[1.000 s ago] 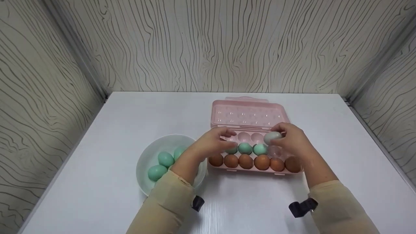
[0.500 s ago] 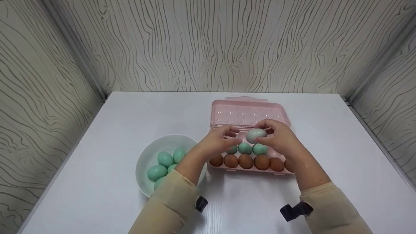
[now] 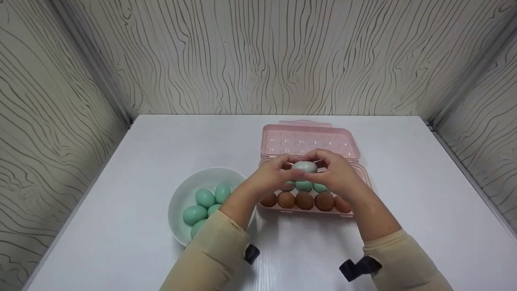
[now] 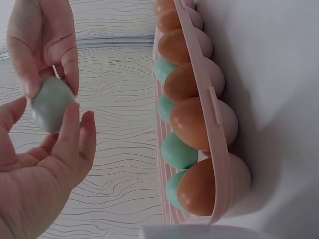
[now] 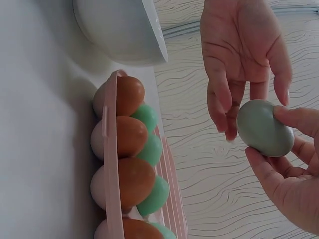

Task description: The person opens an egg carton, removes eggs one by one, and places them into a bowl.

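Observation:
A pale green egg (image 3: pixel 305 166) is up in the air over the pink egg box (image 3: pixel 315 212). My right hand (image 3: pixel 339 173) pinches it between thumb and fingers, as the right wrist view shows. Facing it from the other side, my left hand (image 3: pixel 266 176) has its fingers spread and slightly bent around the egg (image 4: pixel 52 104). The left fingertips are close to the shell; whether they touch it I cannot tell. Below the hands, the box holds a front row of brown eggs (image 3: pixel 304 200) and green eggs (image 3: pixel 303 186) behind them. Both hands hide its back row partly.
A white bowl (image 3: pixel 176 198) with several green eggs (image 3: pixel 195 215) stands left of the box, partly behind my left forearm. The box's lid (image 3: pixel 309 139) lies open toward the back of the white table (image 3: pixel 404 169). Patterned walls (image 3: pixel 258 56) enclose the table.
My right hand has carried the pale egg leftward from the box's right part to my left hand. The left hand has shifted only slightly.

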Demonstrator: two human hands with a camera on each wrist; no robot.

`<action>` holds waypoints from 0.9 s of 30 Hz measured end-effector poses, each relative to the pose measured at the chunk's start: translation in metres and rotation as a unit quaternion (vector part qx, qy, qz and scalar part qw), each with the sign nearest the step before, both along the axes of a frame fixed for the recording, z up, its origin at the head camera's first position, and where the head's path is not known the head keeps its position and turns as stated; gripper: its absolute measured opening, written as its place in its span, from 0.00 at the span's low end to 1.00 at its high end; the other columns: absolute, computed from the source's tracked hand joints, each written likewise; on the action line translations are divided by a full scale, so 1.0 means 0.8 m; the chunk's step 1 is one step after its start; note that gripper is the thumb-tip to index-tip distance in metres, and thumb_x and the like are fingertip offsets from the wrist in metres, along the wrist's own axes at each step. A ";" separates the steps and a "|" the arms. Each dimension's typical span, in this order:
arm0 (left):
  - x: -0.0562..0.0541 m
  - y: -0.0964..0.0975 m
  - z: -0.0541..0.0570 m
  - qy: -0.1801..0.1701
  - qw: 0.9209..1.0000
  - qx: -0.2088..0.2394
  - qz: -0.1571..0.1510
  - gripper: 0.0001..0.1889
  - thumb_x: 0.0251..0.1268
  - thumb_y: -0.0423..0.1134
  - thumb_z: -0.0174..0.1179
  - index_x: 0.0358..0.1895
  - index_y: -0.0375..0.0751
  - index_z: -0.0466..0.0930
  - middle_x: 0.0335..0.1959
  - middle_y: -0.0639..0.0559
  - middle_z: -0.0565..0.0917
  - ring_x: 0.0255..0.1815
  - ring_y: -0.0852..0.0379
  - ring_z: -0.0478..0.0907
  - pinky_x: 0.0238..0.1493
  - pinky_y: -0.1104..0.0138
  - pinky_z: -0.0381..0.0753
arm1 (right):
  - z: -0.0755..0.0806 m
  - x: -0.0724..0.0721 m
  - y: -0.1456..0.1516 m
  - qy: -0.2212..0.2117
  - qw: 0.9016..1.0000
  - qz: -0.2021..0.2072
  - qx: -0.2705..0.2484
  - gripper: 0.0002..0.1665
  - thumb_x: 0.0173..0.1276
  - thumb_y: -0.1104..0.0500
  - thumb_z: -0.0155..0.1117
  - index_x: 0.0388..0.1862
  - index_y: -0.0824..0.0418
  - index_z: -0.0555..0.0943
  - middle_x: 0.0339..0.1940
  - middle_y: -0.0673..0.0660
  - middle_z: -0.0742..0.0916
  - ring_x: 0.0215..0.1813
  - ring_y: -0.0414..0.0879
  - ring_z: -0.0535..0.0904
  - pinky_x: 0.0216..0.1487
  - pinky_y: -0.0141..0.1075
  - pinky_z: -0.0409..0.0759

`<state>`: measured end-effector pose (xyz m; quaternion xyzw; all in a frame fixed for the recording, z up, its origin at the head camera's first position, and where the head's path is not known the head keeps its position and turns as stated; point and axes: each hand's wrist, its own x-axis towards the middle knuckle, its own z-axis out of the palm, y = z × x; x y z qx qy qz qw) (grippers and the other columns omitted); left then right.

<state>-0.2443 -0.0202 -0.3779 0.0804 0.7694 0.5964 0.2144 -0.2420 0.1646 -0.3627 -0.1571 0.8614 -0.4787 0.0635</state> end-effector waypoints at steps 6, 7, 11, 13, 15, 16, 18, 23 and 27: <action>0.000 -0.001 0.001 -0.006 1.000 0.018 -0.003 0.15 0.56 0.51 0.61 0.48 0.61 0.74 0.45 0.60 0.77 0.45 0.59 0.76 0.47 0.63 0.78 | 0.000 0.003 -0.007 -0.002 1.000 0.006 0.001 0.20 0.55 0.52 0.69 0.46 0.54 0.78 0.46 0.52 0.80 0.50 0.49 0.73 0.48 0.39 0.74; 0.000 -0.002 0.001 -0.006 1.000 0.018 -0.002 0.15 0.56 0.51 0.61 0.48 0.61 0.74 0.45 0.60 0.77 0.45 0.59 0.76 0.47 0.63 0.78 | 0.000 0.003 -0.008 -0.002 1.000 0.009 0.001 0.19 0.55 0.53 0.69 0.47 0.54 0.78 0.46 0.52 0.80 0.50 0.49 0.73 0.48 0.39 0.75; -0.001 -0.004 0.002 -0.001 1.000 0.016 -0.003 0.14 0.56 0.50 0.62 0.47 0.60 0.74 0.44 0.59 0.77 0.44 0.59 0.77 0.46 0.62 0.78 | -0.001 0.004 -0.012 -0.001 1.000 0.017 0.001 0.21 0.56 0.52 0.68 0.48 0.54 0.78 0.47 0.52 0.80 0.50 0.49 0.73 0.48 0.39 0.75; -0.001 -0.007 0.002 0.002 1.000 0.022 -0.004 0.15 0.56 0.50 0.62 0.47 0.59 0.74 0.44 0.57 0.77 0.44 0.58 0.77 0.45 0.61 0.79 | -0.001 0.004 -0.014 0.002 1.000 0.019 -0.003 0.21 0.56 0.53 0.69 0.48 0.55 0.78 0.48 0.52 0.80 0.51 0.49 0.73 0.48 0.39 0.75; -0.001 -0.009 0.003 0.004 1.000 0.026 -0.008 0.15 0.56 0.49 0.63 0.47 0.57 0.74 0.44 0.56 0.77 0.44 0.57 0.77 0.46 0.60 0.78 | 0.000 0.005 -0.015 0.001 1.000 0.021 -0.006 0.21 0.55 0.53 0.69 0.49 0.55 0.78 0.48 0.52 0.80 0.51 0.49 0.73 0.48 0.39 0.75; -0.001 -0.010 0.004 0.005 1.000 0.028 -0.009 0.15 0.55 0.49 0.63 0.46 0.57 0.74 0.44 0.55 0.77 0.43 0.56 0.77 0.46 0.60 0.78 | 0.001 0.005 -0.016 0.002 1.000 0.022 -0.007 0.21 0.55 0.54 0.69 0.49 0.54 0.78 0.49 0.52 0.80 0.51 0.49 0.73 0.49 0.39 0.74; -0.001 -0.012 0.005 0.006 0.999 0.034 -0.012 0.15 0.55 0.47 0.63 0.46 0.55 0.74 0.44 0.53 0.77 0.43 0.55 0.78 0.46 0.59 0.78 | 0.001 0.006 -0.018 0.001 1.000 0.021 -0.005 0.22 0.55 0.52 0.69 0.49 0.54 0.78 0.49 0.51 0.80 0.51 0.48 0.73 0.50 0.40 0.74; -0.002 -0.017 0.009 0.007 0.999 0.037 -0.017 0.16 0.55 0.46 0.64 0.46 0.51 0.75 0.42 0.51 0.78 0.41 0.54 0.78 0.46 0.57 0.78 | 0.001 0.008 -0.021 -0.016 1.000 0.015 0.000 0.25 0.53 0.45 0.69 0.50 0.48 0.78 0.49 0.46 0.80 0.53 0.45 0.73 0.53 0.41 0.74; -0.003 -0.020 0.012 0.011 1.000 0.002 -0.014 0.17 0.53 0.49 0.64 0.47 0.54 0.77 0.42 0.55 0.79 0.41 0.55 0.78 0.46 0.56 0.77 | 0.001 0.008 -0.021 -0.023 1.000 0.013 -0.006 0.24 0.54 0.45 0.68 0.50 0.46 0.77 0.49 0.45 0.80 0.53 0.44 0.73 0.55 0.42 0.72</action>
